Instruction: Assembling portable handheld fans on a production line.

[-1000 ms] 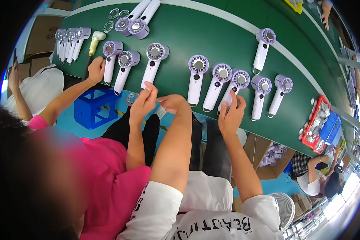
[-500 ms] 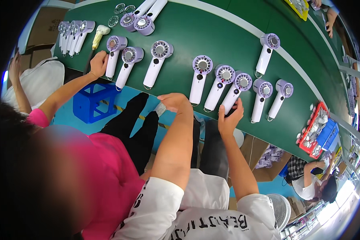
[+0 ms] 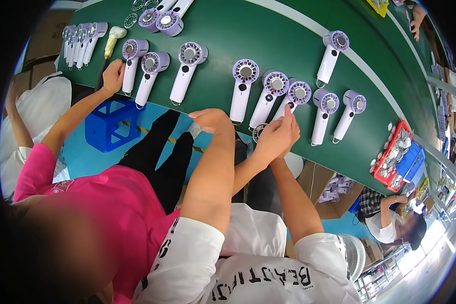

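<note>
My left hand [image 3: 212, 120] rests at the near table edge, wrist bent, with loosely stretched fingers and nothing visible in them. My right hand [image 3: 285, 151] is at the lower end of a white and lavender handheld fan [image 3: 299, 92] lying on the table. Another person's hand [image 3: 273, 141], reaching in under my left arm, covers most of my right hand, so my fingers are hidden. A finger there touches the fan's dark button. A small round grille [image 3: 259, 133] shows beside that hand. Close by lie a second fan [image 3: 275, 83] and a third fan [image 3: 245, 72].
More fans lie on the green table [image 3: 218, 30], including a fan [image 3: 325, 104] to the right and a fan [image 3: 189, 55] to the left. A red basket [image 3: 392, 157] and a blue bin [image 3: 409, 162] stand at the right edge. A pink-shirted person [image 3: 111, 202] sits close on my left.
The other person's hand has come in from the left over my right hand and the fan's handle. The small round grille has come into sight. The whole view has shifted slightly.
</note>
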Motion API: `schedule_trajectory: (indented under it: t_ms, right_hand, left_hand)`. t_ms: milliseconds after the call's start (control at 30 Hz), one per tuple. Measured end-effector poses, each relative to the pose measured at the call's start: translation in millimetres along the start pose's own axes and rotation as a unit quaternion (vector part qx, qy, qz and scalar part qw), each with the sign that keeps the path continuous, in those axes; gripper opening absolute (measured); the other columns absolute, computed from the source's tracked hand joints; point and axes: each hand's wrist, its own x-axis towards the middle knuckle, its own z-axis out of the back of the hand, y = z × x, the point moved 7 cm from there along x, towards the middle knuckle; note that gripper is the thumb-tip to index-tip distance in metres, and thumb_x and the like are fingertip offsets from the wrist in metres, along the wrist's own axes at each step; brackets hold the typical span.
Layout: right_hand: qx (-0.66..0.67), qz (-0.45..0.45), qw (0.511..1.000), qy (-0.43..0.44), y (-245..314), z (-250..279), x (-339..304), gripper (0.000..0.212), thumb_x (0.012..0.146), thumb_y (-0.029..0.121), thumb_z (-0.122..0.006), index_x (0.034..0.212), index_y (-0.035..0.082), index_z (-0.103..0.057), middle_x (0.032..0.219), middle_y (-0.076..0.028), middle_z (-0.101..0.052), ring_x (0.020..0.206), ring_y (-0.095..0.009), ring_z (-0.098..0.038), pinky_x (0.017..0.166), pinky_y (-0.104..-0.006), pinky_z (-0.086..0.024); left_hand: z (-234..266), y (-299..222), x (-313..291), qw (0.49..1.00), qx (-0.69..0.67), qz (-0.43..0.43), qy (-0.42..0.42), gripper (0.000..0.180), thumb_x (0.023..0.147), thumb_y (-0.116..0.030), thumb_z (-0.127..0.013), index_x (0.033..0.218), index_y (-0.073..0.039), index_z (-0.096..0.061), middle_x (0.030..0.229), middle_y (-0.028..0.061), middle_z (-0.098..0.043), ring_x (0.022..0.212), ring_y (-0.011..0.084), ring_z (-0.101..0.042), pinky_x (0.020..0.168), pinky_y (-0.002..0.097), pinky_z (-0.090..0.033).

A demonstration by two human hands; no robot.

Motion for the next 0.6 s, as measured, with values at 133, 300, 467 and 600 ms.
schedule_trajectory:
  t_ms: [133,300,467,600]
  right_hand:
    - [0.014,-0.003,1.000,0.025,0.6,2.2,3.9,0.043,0.094,0.007,-0.053,0.136,-0.001,-0.057,0.122,-0.017,-0.067,0.114,-0.037,-0.054,0.099,-0.0461,-0.038]
    - [0.079,-0.074,0.994,-0.001,-3.9,0.3,1.0,0.050,0.095,0.009,-0.051,0.143,-0.006,-0.047,0.121,-0.019,-0.067,0.114,-0.037,-0.053,0.101,-0.0468,-0.037]
    - [0.088,-0.068,0.992,0.052,-27.6,-7.7,-6.9,0.061,0.094,0.008,-0.050,0.151,-0.006,-0.037,0.122,-0.021,-0.066,0.114,-0.037,-0.052,0.104,-0.0462,-0.036]
    - [0.051,-0.006,0.998,0.030,-23.3,-9.3,-12.6,0.061,0.088,0.010,-0.062,0.145,0.000,-0.046,0.117,-0.014,-0.063,0.105,-0.031,-0.053,0.097,-0.0448,-0.039]
  left_hand:
    - [-5.1,4.7,1.9,1.000,-0.011,0.023,0.009,0.066,0.111,-0.041,-0.019,0.105,0.004,-0.066,0.102,0.0291,-0.071,0.098,0.0477,-0.068,0.087,0.0551,-0.058]
    - [-3.0,-0.1,3.6,0.999,0.052,0.012,0.005,0.067,0.111,-0.040,-0.019,0.096,0.003,-0.068,0.099,0.0287,-0.071,0.096,0.0463,-0.069,0.083,0.0542,-0.059]
    - [-5.4,3.8,2.3,0.998,0.052,-0.021,-0.034,0.065,0.111,-0.039,-0.022,0.096,0.003,-0.068,0.093,0.0266,-0.072,0.089,0.0455,-0.070,0.077,0.0524,-0.060]
    - [-13.0,13.9,13.6,0.999,0.035,0.019,-0.028,0.064,0.111,-0.039,-0.022,0.097,0.003,-0.068,0.094,0.0260,-0.072,0.089,0.0449,-0.070,0.077,0.0522,-0.059]
